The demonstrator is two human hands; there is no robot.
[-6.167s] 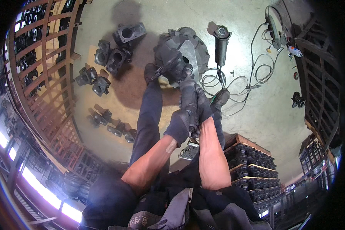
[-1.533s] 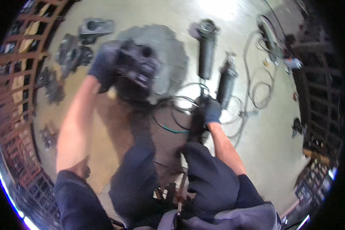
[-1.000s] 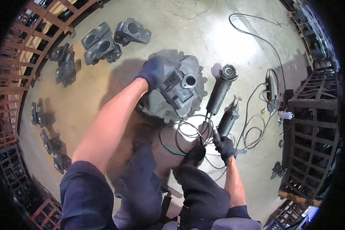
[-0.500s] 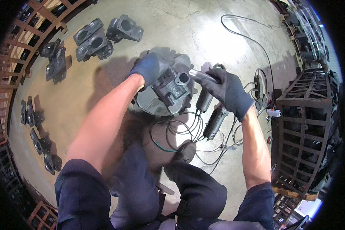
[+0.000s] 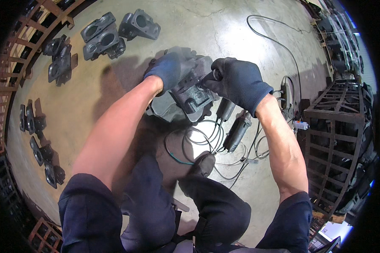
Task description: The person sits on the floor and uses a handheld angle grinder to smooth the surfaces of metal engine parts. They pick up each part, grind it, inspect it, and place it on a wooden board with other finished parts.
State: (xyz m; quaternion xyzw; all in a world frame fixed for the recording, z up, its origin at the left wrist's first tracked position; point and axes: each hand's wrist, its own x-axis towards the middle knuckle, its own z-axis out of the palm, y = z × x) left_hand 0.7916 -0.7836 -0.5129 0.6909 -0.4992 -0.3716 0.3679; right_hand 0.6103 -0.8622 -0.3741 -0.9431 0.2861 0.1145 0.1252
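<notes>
A dark grey metal casting (image 5: 195, 99) lies on a larger rounded grey block (image 5: 166, 109) in front of me. My left hand (image 5: 169, 71), in a dark glove, is closed over the casting's far left side. My right hand (image 5: 237, 81), gloved too, is curled at the casting's right side, by its round flanged opening. The fingers are wrapped round a shiny metal cylinder, which the hand now hides almost wholly. The hand also covers most of the opening, so I cannot tell whether the cylinder's end is inside it.
Two black corded power tools, one nearer (image 5: 237, 134) and one partly hidden (image 5: 226, 109), lie right of the block among looped cables (image 5: 202, 134). Several similar castings (image 5: 101, 40) stand on the floor at left. A metal cage (image 5: 333, 147) with a spray can (image 5: 300, 125) beside it is at right.
My right hand has moved left and slightly up to the casting, bringing the metal cylinder to its round opening. My left hand has stayed on the casting.
</notes>
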